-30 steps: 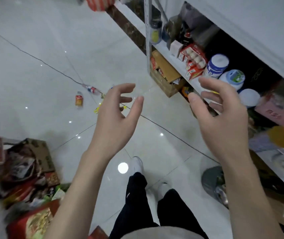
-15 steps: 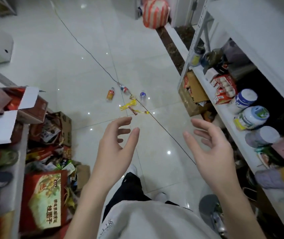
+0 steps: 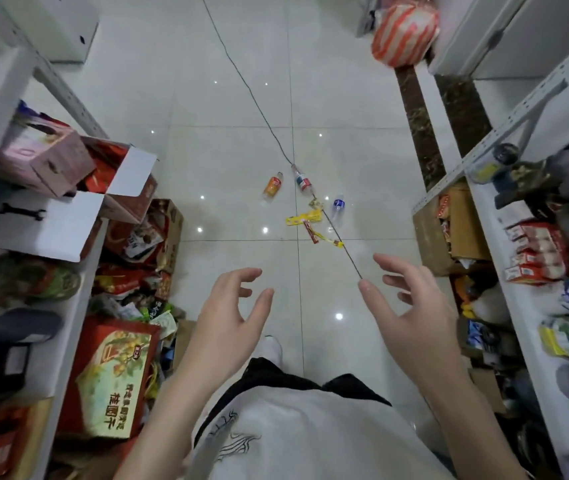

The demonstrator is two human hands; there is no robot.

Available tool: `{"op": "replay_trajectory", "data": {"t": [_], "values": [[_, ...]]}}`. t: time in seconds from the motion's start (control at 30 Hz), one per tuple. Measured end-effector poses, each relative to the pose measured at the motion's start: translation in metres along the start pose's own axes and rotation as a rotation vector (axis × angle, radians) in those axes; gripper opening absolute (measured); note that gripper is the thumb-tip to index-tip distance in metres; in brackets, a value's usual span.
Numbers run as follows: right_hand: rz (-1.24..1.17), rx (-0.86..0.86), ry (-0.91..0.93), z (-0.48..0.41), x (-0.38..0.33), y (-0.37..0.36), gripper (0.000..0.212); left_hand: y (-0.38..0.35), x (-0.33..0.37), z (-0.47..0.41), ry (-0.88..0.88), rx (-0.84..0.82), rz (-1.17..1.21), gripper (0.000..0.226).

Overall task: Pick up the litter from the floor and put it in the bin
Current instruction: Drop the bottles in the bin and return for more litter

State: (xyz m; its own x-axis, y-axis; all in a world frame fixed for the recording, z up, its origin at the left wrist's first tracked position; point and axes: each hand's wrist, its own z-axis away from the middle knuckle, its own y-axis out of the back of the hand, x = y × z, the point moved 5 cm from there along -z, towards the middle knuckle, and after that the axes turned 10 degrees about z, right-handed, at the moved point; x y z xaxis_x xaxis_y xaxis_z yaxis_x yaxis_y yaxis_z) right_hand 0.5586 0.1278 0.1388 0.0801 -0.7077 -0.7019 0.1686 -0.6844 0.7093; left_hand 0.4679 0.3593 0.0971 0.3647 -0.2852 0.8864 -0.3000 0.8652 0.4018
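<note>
Litter lies on the white tiled floor ahead of me: an orange-labelled bottle [image 3: 272, 186], a clear bottle with a red and blue label [image 3: 303, 182], a small blue-labelled bottle [image 3: 338, 205], a yellow wrapper [image 3: 303, 217], a red wrapper [image 3: 311, 232] and a small yellow scrap [image 3: 331, 241]. My left hand [image 3: 229, 315] and my right hand [image 3: 406, 308] are raised in front of me, fingers loosely spread, holding nothing, well short of the litter. No bin shows in the head view.
Shelving with boxes and snack bags lines the left [image 3: 68, 237]. Shelving with jars and cartons lines the right [image 3: 535, 258]. A thin black cable [image 3: 259, 102] crosses the floor through the litter. A red-and-white striped bag [image 3: 404, 32] sits at the far right.
The view has swung up and along the aisle, so the litter now lies centred ahead. Both hands have stayed raised with nothing in them.
</note>
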Motion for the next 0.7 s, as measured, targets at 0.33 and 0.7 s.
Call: {"op": "replay_trajectory", "data": {"t": [0.33,0.7], "values": [[0.131,-0.105,-0.036,-0.103,-0.013,-0.042,0.043,0.052,-0.023,-0.118,0.066,0.009,-0.133,0.043],[0.159,-0.056,-0.054,-0.310,0.010,-0.045,0.058,-0.024,0.048,-0.331,0.073,-0.105,-0.122,0.041]]}}
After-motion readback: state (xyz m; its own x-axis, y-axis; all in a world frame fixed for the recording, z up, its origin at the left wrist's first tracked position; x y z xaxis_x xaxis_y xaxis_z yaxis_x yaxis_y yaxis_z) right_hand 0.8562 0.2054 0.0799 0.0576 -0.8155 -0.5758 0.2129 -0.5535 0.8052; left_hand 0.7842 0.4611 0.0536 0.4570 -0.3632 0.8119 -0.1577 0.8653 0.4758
